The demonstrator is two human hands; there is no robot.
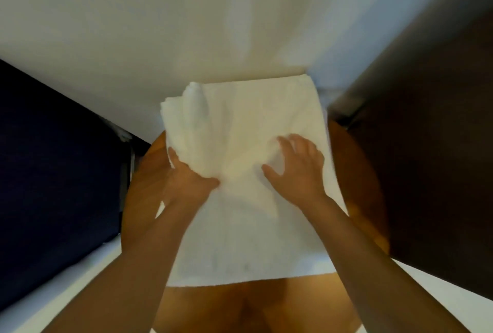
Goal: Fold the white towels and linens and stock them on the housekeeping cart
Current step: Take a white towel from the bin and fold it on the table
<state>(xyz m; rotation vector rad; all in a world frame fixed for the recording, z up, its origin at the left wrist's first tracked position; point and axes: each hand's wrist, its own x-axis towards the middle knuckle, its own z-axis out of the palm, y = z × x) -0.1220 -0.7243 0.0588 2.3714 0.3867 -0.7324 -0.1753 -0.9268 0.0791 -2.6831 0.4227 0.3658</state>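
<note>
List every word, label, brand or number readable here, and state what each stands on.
None readable. The folded white towel and the round wooden table beneath it show no print, tag or logo, and the whole picture is motion-blurred.

Your left grip [186,179] and right grip [300,168] are bare hands, on forearms bare as far as shown.

Round table against a pale wall

A round wooden table [357,185] stands before a plain white wall [160,25] on the far side. A dark blue surface [53,172] fills the left, a dark brown surface [432,161] the right, in soft light
</note>
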